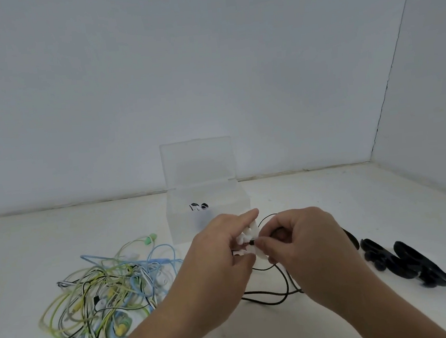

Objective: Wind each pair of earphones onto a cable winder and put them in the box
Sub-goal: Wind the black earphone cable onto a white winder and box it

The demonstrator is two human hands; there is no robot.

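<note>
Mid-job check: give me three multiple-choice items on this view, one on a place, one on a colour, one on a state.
1. Where does the tangle of earphones lie?
A. at the far right
B. left of the left hand
C. held up in the air

2. What colour is the cable that the right hand pinches at the white winder?
A. black
B. blue
C. yellow

3. How is the lid of the box?
A. shut
B. taken off and lying flat
C. open, standing upright

Answers:
1 B, the tangle lies spread out to the left of the left hand.
2 A, dark loops trail down from the pinching fingers.
3 C, the lid stands up behind the box, and a wound pair shows inside.
</note>
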